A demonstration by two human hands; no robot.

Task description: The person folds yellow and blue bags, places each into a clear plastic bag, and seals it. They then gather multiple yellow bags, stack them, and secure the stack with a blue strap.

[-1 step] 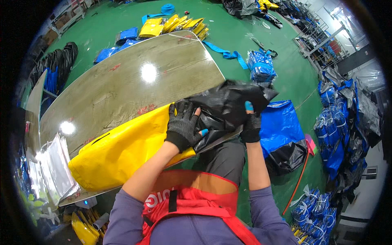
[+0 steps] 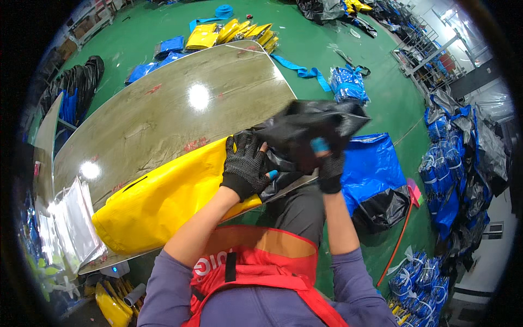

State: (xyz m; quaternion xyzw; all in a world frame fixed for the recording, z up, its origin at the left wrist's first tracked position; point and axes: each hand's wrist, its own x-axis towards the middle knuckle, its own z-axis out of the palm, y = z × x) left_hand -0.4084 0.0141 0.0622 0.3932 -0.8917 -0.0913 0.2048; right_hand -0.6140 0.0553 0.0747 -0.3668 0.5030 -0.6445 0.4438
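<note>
A yellow-and-black plastic bag (image 2: 163,193) lies along the near edge of the brown glossy table (image 2: 136,131), its yellow part flat on the left. My left hand (image 2: 244,163), in a black fingertip-less glove with blue wrap on the thumb, presses flat where yellow meets black, fingers spread. The bag's black end rises crumpled above the table's right side. My right hand (image 2: 330,170), in a matching glove, grips that black end from its near side; motion blurs it and some fingers are hidden.
A blue-and-black bag (image 2: 370,169) lies right of the table, beside a red-handled pink tool (image 2: 415,193). Clear plastic sleeves (image 2: 79,220) hang over the table's left end. Yellow packs (image 2: 204,37) and a bundled blue pack (image 2: 348,84) sit beyond on the green floor.
My right hand has moved left and slightly inward, lifting the bag's black end and folding it leftward. My left hand stays in place on the bag.
</note>
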